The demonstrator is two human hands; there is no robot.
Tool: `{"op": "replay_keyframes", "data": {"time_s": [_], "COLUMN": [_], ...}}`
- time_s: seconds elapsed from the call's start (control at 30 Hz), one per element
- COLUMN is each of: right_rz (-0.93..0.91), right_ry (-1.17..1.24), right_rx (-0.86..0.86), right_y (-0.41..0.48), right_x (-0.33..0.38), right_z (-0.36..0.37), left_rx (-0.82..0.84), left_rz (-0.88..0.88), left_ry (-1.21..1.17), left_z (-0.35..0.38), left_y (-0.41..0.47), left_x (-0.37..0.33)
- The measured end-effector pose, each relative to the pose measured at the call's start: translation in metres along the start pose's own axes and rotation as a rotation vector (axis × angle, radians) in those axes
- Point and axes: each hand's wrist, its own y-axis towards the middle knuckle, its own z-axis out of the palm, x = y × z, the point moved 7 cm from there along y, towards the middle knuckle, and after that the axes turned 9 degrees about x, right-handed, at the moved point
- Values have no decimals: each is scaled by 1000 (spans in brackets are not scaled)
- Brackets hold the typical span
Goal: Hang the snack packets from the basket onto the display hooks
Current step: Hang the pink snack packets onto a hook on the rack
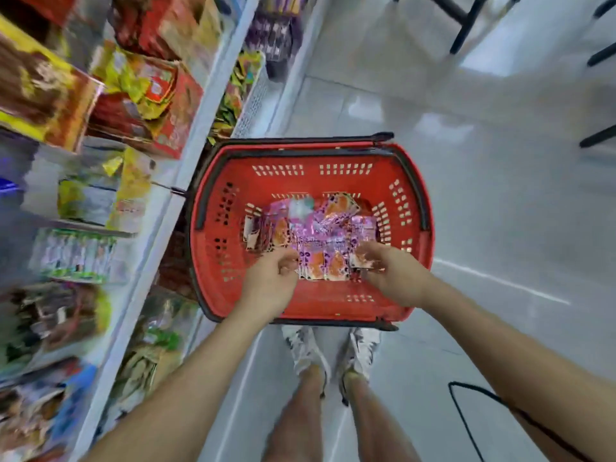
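White metal shelving runs up the left side. It is crowded with packaged goods in yellow, red and green wrappers, all too blurred to read. From its front edge a thin metal display hook pokes out toward the aisle, and nothing hangs on its tip.

Just right of the shelving, a red perforated plastic basket with black folding handles sits on the floor, its left side close to the shelf base. The left grip reaches in over the near wall. Its fingers are curled at the near-left edge of the pile, but the blur means I cannot tell whether they have actually caught a packet.

The pink-and-orange foil snack packets lie in a loose heap on the basket's bottom, overlapping one another. Below the basket's near rim stand a pair of white sneakers, toes pointing at the basket.

The right grip comes in over the near-right corner and is clenched on the right end of the snack packets, fingers on top of a packet's corner.

Further right is the pale glossy tiled floor. A thin black cable loops beside the right forearm, and black furniture legs stand at the top right.
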Motion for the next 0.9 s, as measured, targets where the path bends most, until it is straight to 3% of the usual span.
{"op": "replay_keyframes", "data": {"time_s": [0.37,0.63,0.73,0.9], "right_rz": [191,361,360,357], "right_ry": [219,488,623,719], "right_rx": [98,93,102,117], "right_y": [204,254,264,264], "right_x": [-113,-153,-153,-145], "right_z": [83,110,123,134], "left_rx": [237,65,106,113], "left_rz": [-292,-438,-407,-258], "left_ry": [154,-101,-280,-177], "left_z": [125,139,145,164], "left_y": [217,262,266,271], "left_x": [133,179,176,159]}}
